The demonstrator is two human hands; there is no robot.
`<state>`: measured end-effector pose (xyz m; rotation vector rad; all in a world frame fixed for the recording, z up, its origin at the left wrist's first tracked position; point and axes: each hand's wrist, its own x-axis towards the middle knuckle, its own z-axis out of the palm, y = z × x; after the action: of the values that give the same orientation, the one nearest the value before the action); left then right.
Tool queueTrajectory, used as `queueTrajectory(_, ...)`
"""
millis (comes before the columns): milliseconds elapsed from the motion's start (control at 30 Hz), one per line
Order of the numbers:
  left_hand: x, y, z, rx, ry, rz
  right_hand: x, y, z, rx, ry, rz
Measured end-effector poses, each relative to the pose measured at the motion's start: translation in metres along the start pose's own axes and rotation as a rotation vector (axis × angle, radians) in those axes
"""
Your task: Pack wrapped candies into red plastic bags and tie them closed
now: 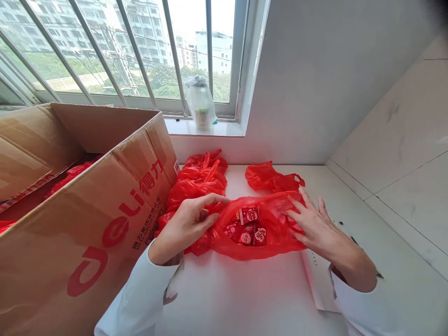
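Note:
A red plastic bag (276,242) lies with its mouth spread on the white table, and several small red wrapped packets (246,226) show inside it. At the bag's left edge is my left hand (189,224), its thumb and forefinger on the plastic and the other fingers curled. My right hand (315,226) rests against the right side of the bag, fingers spread over the film. Behind my left hand sit several tied red plastic bags (199,179). Another red bag (269,178) lies beyond the spread one.
A large cardboard box (115,233) with red bags inside stands at the left. Beside my right forearm lie white paper (320,284) and a dark pen-like object (380,275), partly covered. A bagged jar (202,109) stands on the windowsill before a barred window.

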<state>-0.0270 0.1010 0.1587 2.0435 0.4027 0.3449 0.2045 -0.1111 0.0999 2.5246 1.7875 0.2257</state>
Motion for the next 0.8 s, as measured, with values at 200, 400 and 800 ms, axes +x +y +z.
queueTrajectory(200, -0.004, 0.002, -0.005, 0.013, 0.064, 0.031, 0.006, 0.002, -0.015, 0.019, -0.022, 0.060)
queueTrajectory(400, -0.010, 0.002, -0.015, 0.200, 0.123, -0.119, 0.006, -0.006, -0.029, 0.276, 0.340, -0.035)
queueTrajectory(800, -0.018, 0.006, -0.020, -0.362, 0.093, -0.219, -0.004, 0.003, -0.054, 1.561, 0.563, 0.144)
